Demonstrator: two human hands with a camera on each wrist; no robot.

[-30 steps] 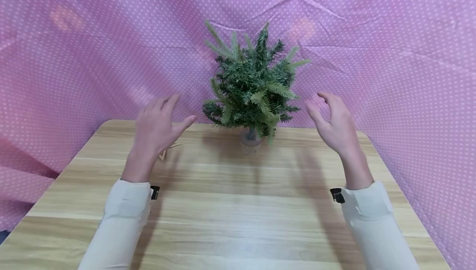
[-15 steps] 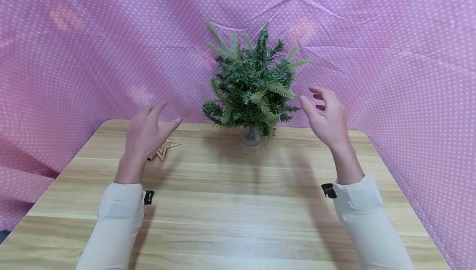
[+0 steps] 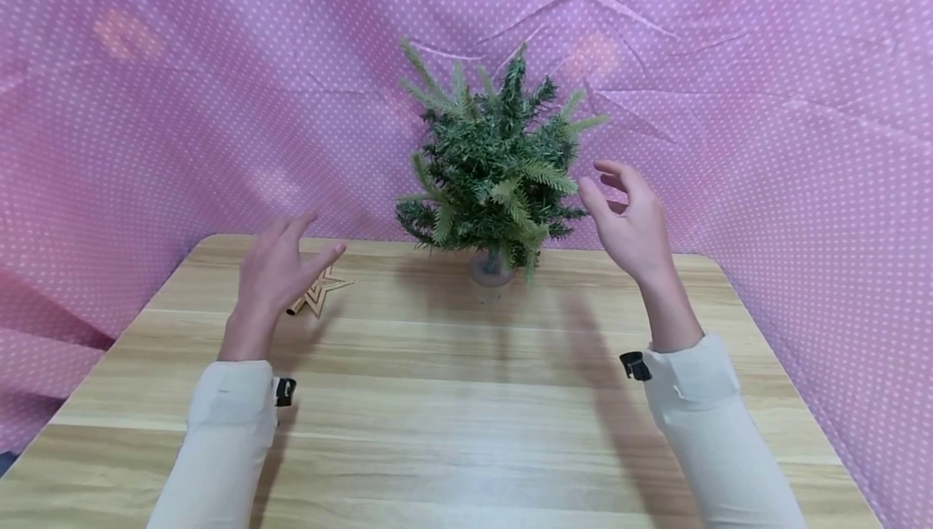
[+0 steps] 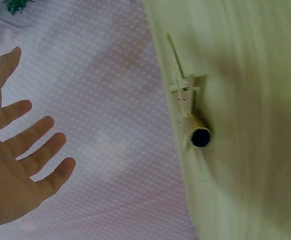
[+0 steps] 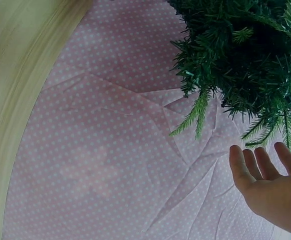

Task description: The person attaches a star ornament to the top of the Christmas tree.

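Observation:
A small artificial Christmas tree (image 3: pixel 503 156) with dark and pale green branches stands at the back of the table in a translucent, round base (image 3: pixel 491 268). My right hand (image 3: pixel 632 225) is held up beside its right branches, with thumb and fingers apart and nothing in them. In the right wrist view, the right fingertips (image 5: pixel 235 150) are near the lowest green sprigs. My left hand (image 3: pixel 270 270) hovers over the left of the table with spread fingers, holding nothing. Partly behind it lies a gold star tree topper (image 3: pixel 321 292), whose tube (image 4: pixel 200 137) has a dark opening.
The light wood table (image 3: pixel 452 432) has rounded back corners. Pink cloth (image 3: pixel 765 108) with white dots hangs behind and along both sides, close to the back edge. Black camera mounts (image 3: pixel 285 391) sit on both wrists.
My left hand has drawn left and slightly toward me, uncovering more of the star topper. The right hand has moved left and farther forward, closer to the tree. The tree stays put.

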